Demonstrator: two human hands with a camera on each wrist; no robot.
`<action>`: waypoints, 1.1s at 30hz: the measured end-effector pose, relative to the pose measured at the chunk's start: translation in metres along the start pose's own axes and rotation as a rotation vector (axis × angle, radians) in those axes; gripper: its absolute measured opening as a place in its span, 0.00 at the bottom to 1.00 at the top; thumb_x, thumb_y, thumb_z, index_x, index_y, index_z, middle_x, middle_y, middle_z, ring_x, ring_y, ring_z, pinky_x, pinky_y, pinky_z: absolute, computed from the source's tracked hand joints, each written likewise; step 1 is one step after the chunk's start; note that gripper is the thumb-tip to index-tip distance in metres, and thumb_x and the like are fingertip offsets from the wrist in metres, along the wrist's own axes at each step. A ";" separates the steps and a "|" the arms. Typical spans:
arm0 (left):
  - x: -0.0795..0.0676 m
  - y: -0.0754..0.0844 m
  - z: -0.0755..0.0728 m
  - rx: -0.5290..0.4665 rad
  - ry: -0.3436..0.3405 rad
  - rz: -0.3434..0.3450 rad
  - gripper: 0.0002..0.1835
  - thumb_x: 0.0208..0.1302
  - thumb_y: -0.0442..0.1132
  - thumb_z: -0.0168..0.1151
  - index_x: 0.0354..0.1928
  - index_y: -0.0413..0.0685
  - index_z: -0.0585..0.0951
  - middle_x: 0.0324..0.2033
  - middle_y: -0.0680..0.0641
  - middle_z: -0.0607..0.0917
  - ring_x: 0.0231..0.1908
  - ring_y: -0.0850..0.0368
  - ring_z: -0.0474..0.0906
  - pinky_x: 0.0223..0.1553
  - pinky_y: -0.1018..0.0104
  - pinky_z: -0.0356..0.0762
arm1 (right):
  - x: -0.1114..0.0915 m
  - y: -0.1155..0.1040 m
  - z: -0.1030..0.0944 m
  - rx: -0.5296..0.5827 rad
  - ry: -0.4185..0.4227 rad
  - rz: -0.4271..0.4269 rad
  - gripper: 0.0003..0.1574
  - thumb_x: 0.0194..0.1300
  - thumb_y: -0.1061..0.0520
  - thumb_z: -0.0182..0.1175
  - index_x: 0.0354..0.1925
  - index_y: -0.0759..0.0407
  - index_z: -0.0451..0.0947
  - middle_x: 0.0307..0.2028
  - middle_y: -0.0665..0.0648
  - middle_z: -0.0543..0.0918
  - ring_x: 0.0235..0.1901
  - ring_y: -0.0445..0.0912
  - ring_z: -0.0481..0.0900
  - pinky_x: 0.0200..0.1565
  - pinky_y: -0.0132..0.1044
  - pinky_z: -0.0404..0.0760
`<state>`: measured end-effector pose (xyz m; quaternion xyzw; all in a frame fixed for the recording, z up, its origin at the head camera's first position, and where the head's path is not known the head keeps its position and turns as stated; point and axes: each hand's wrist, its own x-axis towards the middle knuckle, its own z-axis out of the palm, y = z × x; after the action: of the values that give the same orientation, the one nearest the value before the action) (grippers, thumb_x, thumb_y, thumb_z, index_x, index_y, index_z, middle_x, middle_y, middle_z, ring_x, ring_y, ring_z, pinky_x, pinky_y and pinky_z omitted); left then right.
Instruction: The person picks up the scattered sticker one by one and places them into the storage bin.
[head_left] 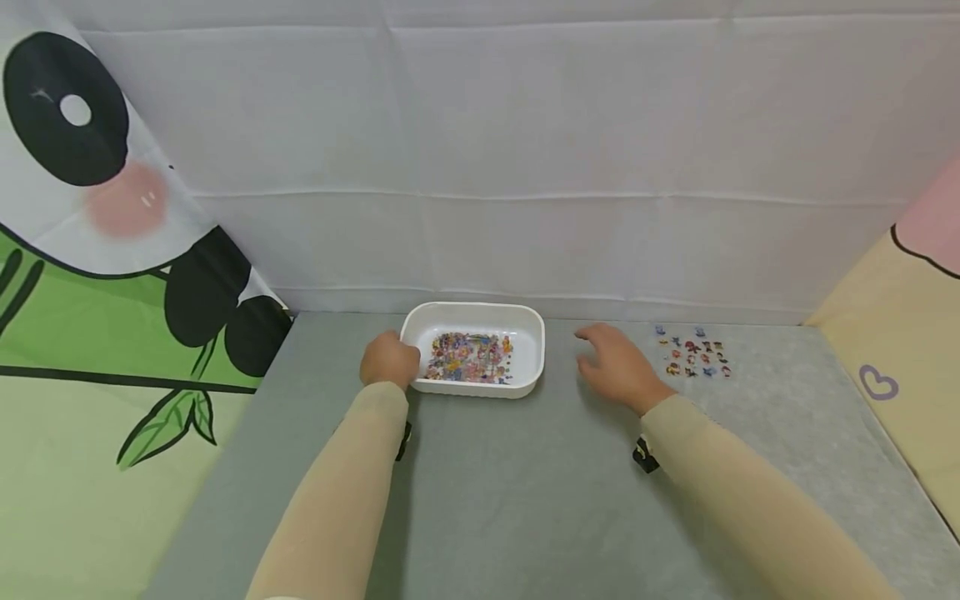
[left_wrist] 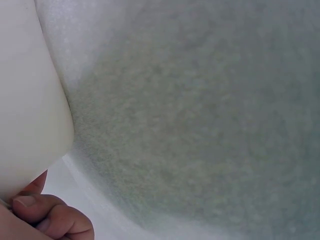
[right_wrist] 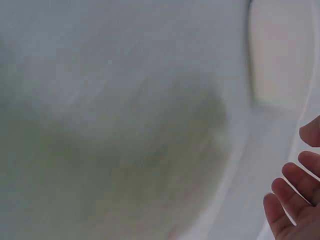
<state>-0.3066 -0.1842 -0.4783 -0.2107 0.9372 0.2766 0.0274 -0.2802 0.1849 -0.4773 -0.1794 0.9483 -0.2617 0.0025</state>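
Note:
A white plastic tray [head_left: 470,389] stands at the back of the grey table, and many tiny colourful cartoon stickers or cut-outs [head_left: 468,358] lie in it. My left hand [head_left: 388,360] grips the tray's left end; the left wrist view has its curled fingers [left_wrist: 65,220] at the tray wall [left_wrist: 30,110]. To the right of the tray, my right hand [head_left: 621,367] hovers over the table, its fingers [right_wrist: 287,200] spread and holding nothing. Just beyond it, several small colourful pieces [head_left: 693,354] lie in loose rows on the table.
The grey cloth-covered table [head_left: 517,500] meets a white hanging sheet [head_left: 525,167] behind the tray. A panda-patterned cloth [head_left: 90,333] borders the left side, and a yellow printed cloth [head_left: 900,350] the right. Dark wrist devices [head_left: 645,457] show at the sleeves.

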 end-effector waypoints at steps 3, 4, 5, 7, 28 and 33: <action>0.000 0.000 -0.001 0.000 -0.004 0.003 0.23 0.69 0.38 0.56 0.62 0.37 0.80 0.52 0.36 0.85 0.49 0.40 0.81 0.52 0.43 0.78 | -0.007 0.023 -0.003 -0.023 0.014 0.019 0.30 0.73 0.58 0.56 0.68 0.71 0.70 0.66 0.71 0.73 0.69 0.65 0.66 0.69 0.59 0.63; 0.000 0.000 -0.001 0.003 -0.003 0.005 0.22 0.69 0.38 0.56 0.62 0.36 0.80 0.51 0.36 0.85 0.49 0.40 0.81 0.52 0.43 0.78 | -0.010 0.030 -0.004 -0.024 0.012 0.033 0.31 0.73 0.58 0.56 0.69 0.71 0.69 0.67 0.71 0.72 0.69 0.66 0.65 0.69 0.60 0.62; 0.001 0.000 -0.001 0.005 -0.001 0.007 0.22 0.68 0.38 0.56 0.61 0.37 0.80 0.51 0.36 0.86 0.48 0.40 0.82 0.51 0.43 0.79 | -0.012 0.036 -0.005 -0.024 0.012 0.045 0.31 0.73 0.58 0.55 0.69 0.72 0.68 0.67 0.72 0.71 0.69 0.67 0.65 0.69 0.61 0.62; 0.002 -0.002 0.000 0.007 0.004 0.013 0.22 0.68 0.38 0.56 0.60 0.37 0.81 0.50 0.36 0.86 0.47 0.41 0.82 0.50 0.43 0.79 | -0.017 0.050 -0.007 -0.022 0.013 0.069 0.32 0.74 0.58 0.54 0.70 0.72 0.67 0.68 0.73 0.70 0.69 0.68 0.64 0.68 0.63 0.62; -0.002 -0.003 0.000 0.014 0.010 0.020 0.21 0.68 0.39 0.57 0.59 0.38 0.82 0.48 0.37 0.87 0.45 0.41 0.83 0.46 0.44 0.81 | -0.038 0.149 -0.030 -0.133 0.034 0.237 0.34 0.73 0.55 0.54 0.66 0.80 0.67 0.63 0.82 0.69 0.62 0.77 0.66 0.60 0.71 0.66; -0.002 -0.001 -0.001 0.018 0.005 0.024 0.20 0.68 0.39 0.57 0.58 0.38 0.82 0.47 0.37 0.87 0.44 0.41 0.83 0.44 0.45 0.81 | -0.033 0.150 -0.043 -0.088 0.003 0.285 0.37 0.72 0.53 0.55 0.66 0.81 0.66 0.63 0.83 0.68 0.63 0.77 0.65 0.61 0.71 0.65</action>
<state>-0.3046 -0.1852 -0.4775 -0.1999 0.9423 0.2677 0.0235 -0.3042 0.3376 -0.5179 -0.0425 0.9747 -0.2173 0.0304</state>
